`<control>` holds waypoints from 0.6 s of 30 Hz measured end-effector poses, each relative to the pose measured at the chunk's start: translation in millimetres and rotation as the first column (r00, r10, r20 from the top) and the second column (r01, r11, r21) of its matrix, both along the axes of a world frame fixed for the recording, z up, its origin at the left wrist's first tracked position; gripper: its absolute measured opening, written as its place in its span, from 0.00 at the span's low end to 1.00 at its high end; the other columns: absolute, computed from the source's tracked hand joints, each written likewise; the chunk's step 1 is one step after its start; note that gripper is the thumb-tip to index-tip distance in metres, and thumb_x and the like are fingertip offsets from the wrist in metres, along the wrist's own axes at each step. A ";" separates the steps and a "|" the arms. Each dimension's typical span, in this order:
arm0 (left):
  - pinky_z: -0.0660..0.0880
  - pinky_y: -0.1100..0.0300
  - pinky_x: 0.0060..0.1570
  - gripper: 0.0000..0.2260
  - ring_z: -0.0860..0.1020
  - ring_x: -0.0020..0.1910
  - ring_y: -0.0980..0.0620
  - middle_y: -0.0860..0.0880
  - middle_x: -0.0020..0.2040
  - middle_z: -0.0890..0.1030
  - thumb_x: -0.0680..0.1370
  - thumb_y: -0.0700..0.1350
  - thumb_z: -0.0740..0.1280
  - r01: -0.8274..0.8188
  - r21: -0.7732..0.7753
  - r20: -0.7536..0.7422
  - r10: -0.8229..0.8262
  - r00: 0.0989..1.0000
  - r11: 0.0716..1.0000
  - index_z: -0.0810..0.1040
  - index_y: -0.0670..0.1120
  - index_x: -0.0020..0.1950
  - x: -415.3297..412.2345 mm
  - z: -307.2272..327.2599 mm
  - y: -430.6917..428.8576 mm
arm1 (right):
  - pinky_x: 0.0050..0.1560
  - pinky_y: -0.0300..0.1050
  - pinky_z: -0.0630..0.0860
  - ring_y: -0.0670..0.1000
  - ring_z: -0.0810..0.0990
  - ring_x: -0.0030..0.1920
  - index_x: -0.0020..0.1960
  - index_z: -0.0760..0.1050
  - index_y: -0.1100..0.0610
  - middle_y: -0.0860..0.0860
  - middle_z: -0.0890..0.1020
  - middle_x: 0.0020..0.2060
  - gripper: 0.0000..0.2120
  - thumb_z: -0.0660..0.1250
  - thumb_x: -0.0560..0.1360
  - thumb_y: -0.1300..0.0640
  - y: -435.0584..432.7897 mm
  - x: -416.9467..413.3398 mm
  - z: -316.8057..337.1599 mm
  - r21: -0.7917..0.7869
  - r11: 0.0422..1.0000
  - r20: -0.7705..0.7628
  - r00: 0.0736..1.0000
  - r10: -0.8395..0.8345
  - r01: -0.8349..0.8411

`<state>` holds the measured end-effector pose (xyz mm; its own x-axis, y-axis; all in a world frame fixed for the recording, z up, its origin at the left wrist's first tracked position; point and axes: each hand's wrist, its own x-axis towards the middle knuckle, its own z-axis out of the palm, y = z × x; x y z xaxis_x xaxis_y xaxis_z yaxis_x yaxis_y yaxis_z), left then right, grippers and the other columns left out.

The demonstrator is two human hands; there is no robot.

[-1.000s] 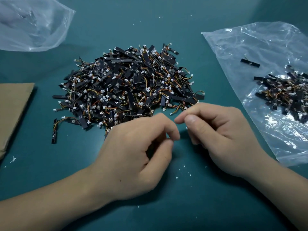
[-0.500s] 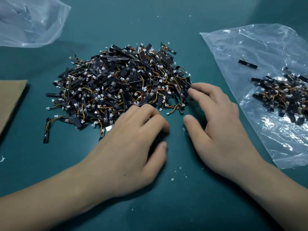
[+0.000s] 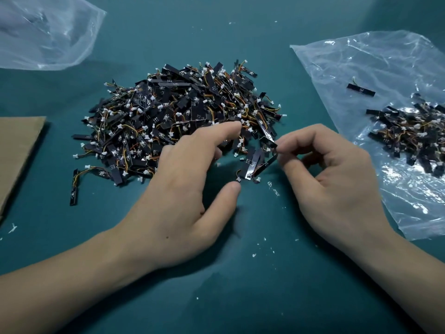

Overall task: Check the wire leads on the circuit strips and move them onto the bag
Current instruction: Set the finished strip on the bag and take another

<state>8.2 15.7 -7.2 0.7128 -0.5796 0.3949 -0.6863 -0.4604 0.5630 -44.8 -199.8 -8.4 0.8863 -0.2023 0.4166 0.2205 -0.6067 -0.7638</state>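
A big pile of black circuit strips [image 3: 173, 116] with orange and yellow wire leads and white plugs lies in the middle of the teal table. A few strips [image 3: 252, 165] hang just off its near right edge. My right hand [image 3: 330, 182] pinches the top ends of these strips between thumb and fingertips. My left hand [image 3: 183, 191] rests at the pile's near edge with relaxed fingers; its forefinger touches the pile and its thumb lies close to a white plug. A clear plastic bag [image 3: 361, 61] on the right bears a smaller heap of strips [image 3: 409, 133] and one lone strip [image 3: 360, 89].
Another clear bag [image 3: 45, 34] lies crumpled at the far left. A piece of brown cardboard [image 3: 16, 150] sits at the left edge. One stray strip [image 3: 74, 186] lies left of the pile. White crumbs [image 3: 273, 189] dot the table near my hands.
My right hand drew back from the pile's right edge and now pinches a few strips lifted off it. My left hand spread its forefinger and thumb at the pile's near edge.
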 end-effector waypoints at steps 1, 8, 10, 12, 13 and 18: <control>0.64 0.65 0.64 0.29 0.71 0.62 0.63 0.70 0.65 0.68 0.76 0.50 0.68 -0.017 -0.009 0.017 0.017 1.000 1.000 0.64 0.55 0.76 -0.1 -1.1 -0.6 | 0.44 0.41 0.78 0.49 0.82 0.41 0.50 0.79 0.45 0.42 0.84 0.45 0.15 0.72 0.77 0.66 0.2 -0.1 0.0 0.016 1.000 -0.001 1.000 0.001 -0.001; 0.68 0.55 0.54 0.17 0.72 0.51 0.63 0.62 0.56 0.76 0.80 0.50 0.64 0.013 0.021 0.161 -0.016 0.987 1.000 0.73 0.52 0.68 -3.8 2.9 -0.8 | 0.50 0.39 0.77 0.46 0.83 0.48 0.60 0.81 0.52 0.43 0.84 0.48 0.11 0.72 0.78 0.61 1.1 -4.2 2.7 -0.134 0.955 -0.003 0.963 0.269 -0.267; 0.70 0.52 0.47 0.07 0.72 0.42 0.59 0.61 0.45 0.75 0.80 0.50 0.65 -0.003 0.027 0.155 -0.002 0.988 1.000 0.77 0.52 0.57 -3.7 5.2 -1.0 | 0.47 0.40 0.76 0.47 0.82 0.46 0.56 0.83 0.56 0.46 0.83 0.47 0.07 0.71 0.79 0.61 1.0 -4.7 3.6 -0.163 0.935 -0.010 0.948 0.318 -0.315; 0.69 0.52 0.42 0.05 0.69 0.37 0.58 0.60 0.38 0.73 0.80 0.51 0.65 -0.032 0.050 0.129 0.025 0.991 0.998 0.77 0.51 0.49 -4.9 7.1 -2.0 | 0.44 0.45 0.76 0.49 0.81 0.44 0.55 0.83 0.56 0.46 0.83 0.46 0.06 0.71 0.78 0.62 0.6 -5.5 4.6 -0.124 0.940 -0.013 0.947 0.320 -0.319; 0.68 0.54 0.41 0.05 0.67 0.36 0.58 0.60 0.37 0.72 0.79 0.51 0.65 -0.029 0.062 0.114 0.022 0.993 0.998 0.76 0.51 0.48 -6.2 8.0 -2.2 | 0.43 0.46 0.76 0.50 0.81 0.44 0.55 0.83 0.56 0.46 0.83 0.46 0.07 0.71 0.78 0.62 0.3 -5.6 5.2 -0.099 0.943 -0.019 0.949 0.316 -0.316; 0.65 0.63 0.34 0.05 0.67 0.33 0.61 0.61 0.34 0.68 0.79 0.48 0.65 0.048 0.049 -0.019 -0.047 0.999 0.998 0.74 0.49 0.45 -6.6 17.9 1.1 | 0.46 0.38 0.74 0.45 0.81 0.44 0.51 0.83 0.57 0.44 0.82 0.43 0.04 0.70 0.79 0.59 0.3 -4.0 8.2 -0.112 0.915 -0.123 0.919 0.375 -0.388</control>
<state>1.6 16.8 10.7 0.6903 -0.6318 0.3526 -0.6984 -0.4548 0.5526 -48.8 -199.5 -0.2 0.9225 0.2100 0.3240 0.3840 -0.5871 -0.7127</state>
